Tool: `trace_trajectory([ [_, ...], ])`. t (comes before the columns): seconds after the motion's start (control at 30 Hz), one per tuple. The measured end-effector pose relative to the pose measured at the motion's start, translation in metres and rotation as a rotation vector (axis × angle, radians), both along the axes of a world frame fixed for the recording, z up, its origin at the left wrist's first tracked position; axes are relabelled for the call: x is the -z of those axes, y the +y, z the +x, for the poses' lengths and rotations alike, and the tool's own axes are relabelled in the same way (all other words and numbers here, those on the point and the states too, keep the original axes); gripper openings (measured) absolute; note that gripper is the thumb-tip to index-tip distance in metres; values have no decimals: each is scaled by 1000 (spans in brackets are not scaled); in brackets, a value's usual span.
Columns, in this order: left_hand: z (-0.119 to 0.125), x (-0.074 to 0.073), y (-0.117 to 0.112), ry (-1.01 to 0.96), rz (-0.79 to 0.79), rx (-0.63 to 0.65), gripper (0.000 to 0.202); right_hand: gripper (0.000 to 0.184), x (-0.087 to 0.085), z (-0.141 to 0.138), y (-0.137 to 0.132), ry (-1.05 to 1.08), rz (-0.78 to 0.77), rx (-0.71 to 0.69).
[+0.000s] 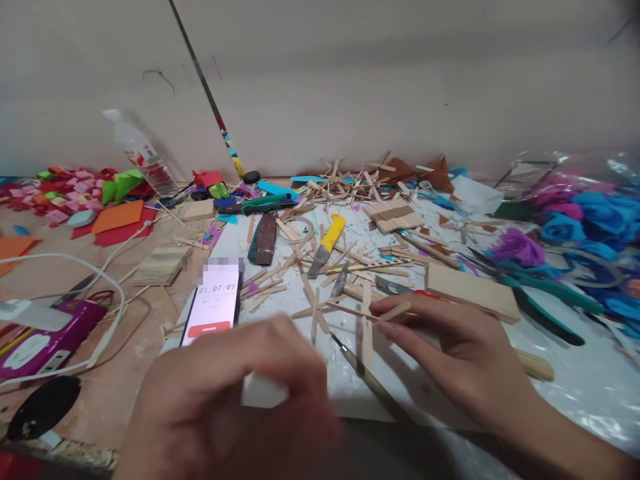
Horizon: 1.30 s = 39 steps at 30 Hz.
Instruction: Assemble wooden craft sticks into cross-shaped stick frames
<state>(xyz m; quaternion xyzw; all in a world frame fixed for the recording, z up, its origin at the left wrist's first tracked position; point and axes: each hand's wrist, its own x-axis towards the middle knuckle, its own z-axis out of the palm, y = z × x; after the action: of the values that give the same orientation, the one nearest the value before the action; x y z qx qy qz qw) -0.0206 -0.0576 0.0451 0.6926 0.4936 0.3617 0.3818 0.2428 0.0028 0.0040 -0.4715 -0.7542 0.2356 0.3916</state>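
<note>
Surface: wooden tabletop (125,393), a white sheet (575,387) over its middle and right, strewn with craft sticks. A plain pale wall (350,80) stands behind.

Nearest us, our left hand (225,407), blurred, is curled around a small white object (264,392). Just beyond, our right hand (465,363) pinches a wooden stick (395,312) in its fingertips. A thin brush (367,377) lies between the hands.

The phone (213,303) reads 01:07:09. Farther off are a yellow knife (330,237), green pliers (545,300) and a plastic bottle (143,157), its label unreadable.
</note>
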Motion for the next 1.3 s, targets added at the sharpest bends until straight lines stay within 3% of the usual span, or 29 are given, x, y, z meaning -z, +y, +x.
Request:
trace_trajectory([
  [0.07,12,-7,23,123,271,10,3,9,-3,-3,-1,30,13,-14],
  [0.1,18,-7,34,231,333,27,10,9,-5,-4,-2,41,25,-21],
  [0.2,32,3,57,347,318,20,32,9,-5,-3,-4,42,97,-36],
  [0.3,38,14,61,289,147,37,38,14,-4,-3,-7,54,153,-41],
  [0.43,38,19,55,160,-215,213,33,18,-4,-7,-11,75,137,-52],
  [0.6,35,26,53,-33,-433,232,36,15,-3,-14,-12,15,137,-6],
  [0.93,29,32,56,-48,-407,265,35,13,10,-15,-16,-38,149,-17],
  [1.3,29,32,56,-138,-488,261,32,15,5,-14,-13,-27,131,-69],
])
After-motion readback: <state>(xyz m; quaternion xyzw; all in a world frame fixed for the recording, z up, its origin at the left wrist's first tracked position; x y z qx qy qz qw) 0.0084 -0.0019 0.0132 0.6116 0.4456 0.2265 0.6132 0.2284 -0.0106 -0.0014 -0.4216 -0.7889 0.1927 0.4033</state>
